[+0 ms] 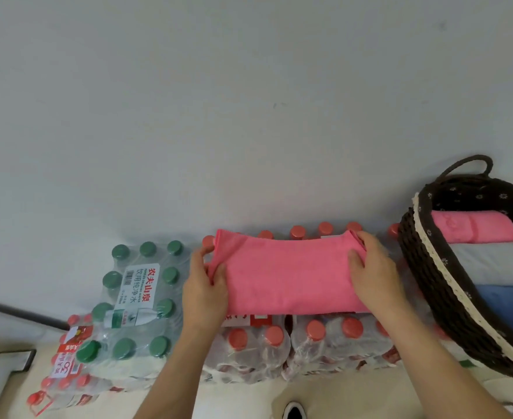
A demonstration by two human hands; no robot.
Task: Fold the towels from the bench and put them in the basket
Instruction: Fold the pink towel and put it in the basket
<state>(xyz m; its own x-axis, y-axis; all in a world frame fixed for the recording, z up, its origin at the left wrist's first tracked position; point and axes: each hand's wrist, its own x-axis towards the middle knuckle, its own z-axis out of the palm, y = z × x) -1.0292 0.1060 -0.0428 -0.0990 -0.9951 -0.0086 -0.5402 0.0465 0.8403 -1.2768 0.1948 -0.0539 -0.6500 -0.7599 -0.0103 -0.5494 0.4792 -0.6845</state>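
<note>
A pink towel (288, 275) lies folded into a long band on top of shrink-wrapped packs of red-capped bottles (334, 346). My left hand (207, 285) pinches its left end, fingers closed on the cloth. At the towel's right end my right hand (370, 273) grips the upper corner. A dark woven basket (430, 285) with a cream lace trim stands at the right, tilted toward me. Inside it lie a folded pink towel (472, 229), a grey one (497, 264) and a blue one (509, 306).
A pack of green-capped water bottles (137, 297) sits left of the towel, with more red-capped packs (65, 370) below it. A pale wall (249, 116) rises right behind the packs. A dark pole (22, 314) crosses the far left. My shoe (294, 411) shows on the floor.
</note>
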